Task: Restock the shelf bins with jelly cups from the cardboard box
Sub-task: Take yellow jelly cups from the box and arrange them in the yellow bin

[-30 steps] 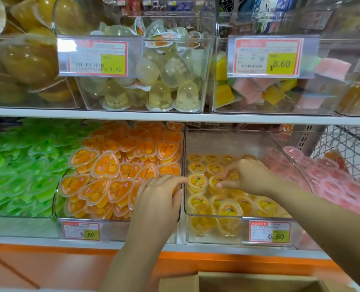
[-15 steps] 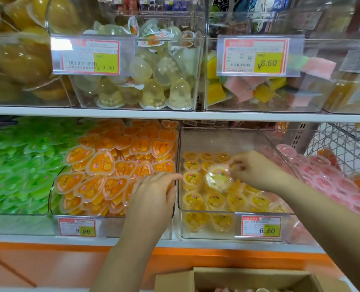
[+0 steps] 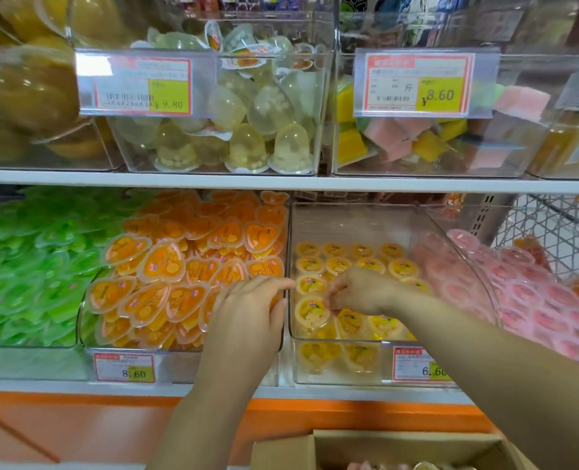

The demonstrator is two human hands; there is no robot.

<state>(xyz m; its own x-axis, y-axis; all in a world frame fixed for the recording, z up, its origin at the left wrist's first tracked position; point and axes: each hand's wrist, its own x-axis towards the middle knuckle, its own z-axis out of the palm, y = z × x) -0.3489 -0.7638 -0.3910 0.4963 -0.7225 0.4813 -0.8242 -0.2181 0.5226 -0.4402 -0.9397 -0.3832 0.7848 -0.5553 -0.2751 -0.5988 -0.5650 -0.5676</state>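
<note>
A clear shelf bin (image 3: 366,220) on the lower shelf holds several round yellow jelly cups in rows. My right hand (image 3: 359,293) reaches into its front left part, fingers curled down and pinching the rim of one yellow jelly cup (image 3: 310,313) that sits on the others. My left hand (image 3: 250,313) grips the bin's left wall, fingers over the rim and thumb against it. The open cardboard box (image 3: 400,439) stands below the shelf at the bottom edge, with a few cups just showing inside.
Left of the yellow bin is a bin of orange heart-shaped jelly cups (image 3: 179,276), then green ones (image 3: 26,266). Pink cups (image 3: 518,300) fill the bin on the right. The upper shelf (image 3: 281,183) carries bins of larger jellies with price tags.
My right hand lifted a yellow cup from the middle of the bin, then moved it down and left onto the front rows. My left hand stayed on the bin wall.
</note>
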